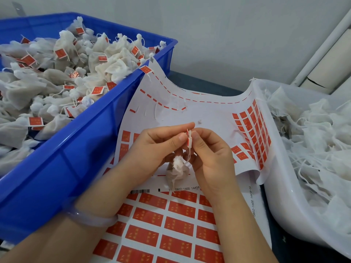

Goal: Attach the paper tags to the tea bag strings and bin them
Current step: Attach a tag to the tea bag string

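Tag [188, 139] pinched between left fingers [180, 138], right fingers [197, 139]

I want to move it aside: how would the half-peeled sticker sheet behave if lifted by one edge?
Probably floppy: the sheet sags and curls between the blue bin and the white tub. Likely light, being thin paper. It might tear at the peeled area, where cut slits show.

Between the blue crate [85, 145] wall on my left and the white tub [279, 196] rim on my right runs one narrow lane. The curled sticker sheet [209, 114] climbs both sides ahead; the dark table strip [209, 84] beyond seems open, though dimly seen.
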Demonstrator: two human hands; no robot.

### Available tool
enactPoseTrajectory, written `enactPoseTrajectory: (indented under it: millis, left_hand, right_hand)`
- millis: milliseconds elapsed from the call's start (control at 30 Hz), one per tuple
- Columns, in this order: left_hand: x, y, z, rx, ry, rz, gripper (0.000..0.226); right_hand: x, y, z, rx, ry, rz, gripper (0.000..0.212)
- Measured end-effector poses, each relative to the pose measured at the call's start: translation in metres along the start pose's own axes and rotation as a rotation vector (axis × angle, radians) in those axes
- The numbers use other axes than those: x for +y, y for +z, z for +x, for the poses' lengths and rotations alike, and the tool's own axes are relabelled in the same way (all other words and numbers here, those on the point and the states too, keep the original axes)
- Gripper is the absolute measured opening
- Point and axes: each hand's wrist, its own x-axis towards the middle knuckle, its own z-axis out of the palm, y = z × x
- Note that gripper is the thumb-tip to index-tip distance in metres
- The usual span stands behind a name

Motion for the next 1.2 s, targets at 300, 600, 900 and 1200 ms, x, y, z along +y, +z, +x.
enactPoseTrajectory:
  millis: [300,600,900,1200]
  left_hand:
    - [-0.0016,-0.0003,0.0012,0.047,0.031,0.081,0.026]
    - [-0.0008,-0.0026,0.0045,0.288,0.109,0.113,0.017]
    - [-0.0007,-0.0008,0.0041,0.267,0.155,0.185,0.018]
    - [0.0002,0.0008,0.0033,0.243,0.169,0.208,0.019]
  right_hand:
    - [-0.0003,0.0033,-0.0002,0.066,0.015,-0.049,0.029]
    - [-0.0031,0.0014,0.0006,0.162,-0.019,-0.034,0.023]
    - [-0.0035,0.0027,-0.0014,0.161,-0.083,-0.142,0.019]
    - [-0.0026,0.0021,-0.0004,0.17,-0.124,-0.202,0.014]
